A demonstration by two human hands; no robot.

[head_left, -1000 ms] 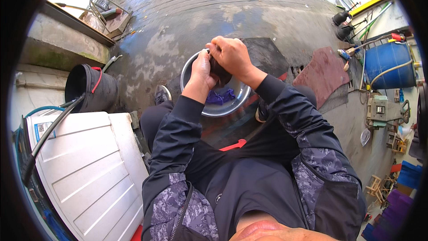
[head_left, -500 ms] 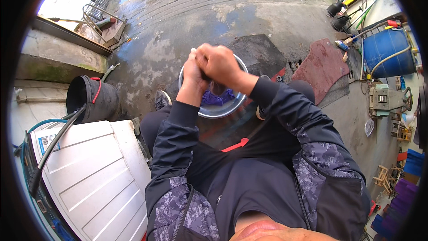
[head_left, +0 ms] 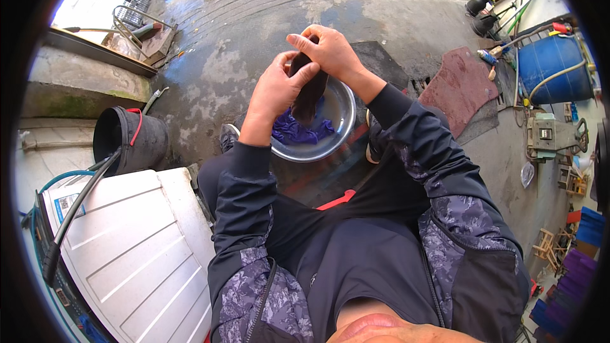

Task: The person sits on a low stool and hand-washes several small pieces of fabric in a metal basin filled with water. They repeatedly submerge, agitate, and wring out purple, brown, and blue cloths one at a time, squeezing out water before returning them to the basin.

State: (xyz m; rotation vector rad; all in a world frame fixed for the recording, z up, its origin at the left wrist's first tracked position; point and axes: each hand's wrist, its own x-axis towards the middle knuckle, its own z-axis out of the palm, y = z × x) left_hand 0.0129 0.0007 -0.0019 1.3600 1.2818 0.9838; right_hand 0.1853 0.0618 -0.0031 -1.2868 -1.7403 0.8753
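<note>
A dark brown, limp piece of cloth (head_left: pixel 307 94) hangs from both my hands over a round metal basin (head_left: pixel 349 114). Closed on its upper left side is my left hand (head_left: pixel 274 92), thumb lying across the cloth. My right hand (head_left: pixel 330 54) grips the top of it from the far right, its fingers partly hidden. In the basin lies a crumpled purple cloth (head_left: pixel 295 132), and the brown cloth's lower end hangs just above or against it; I cannot tell which.
A black bucket (head_left: pixel 136 143) with a red handle stands on the left, behind a white ribbed panel (head_left: pixel 136 235). Rightward lie a reddish mat (head_left: pixel 459 92) and a blue barrel (head_left: pixel 551 73). A red object (head_left: pixel 335 201) shows between my legs.
My hands were clasped tightly together over the basin. Now they have moved slightly away from me and loosened apart, and the brown cloth between them hangs down in plain sight.
</note>
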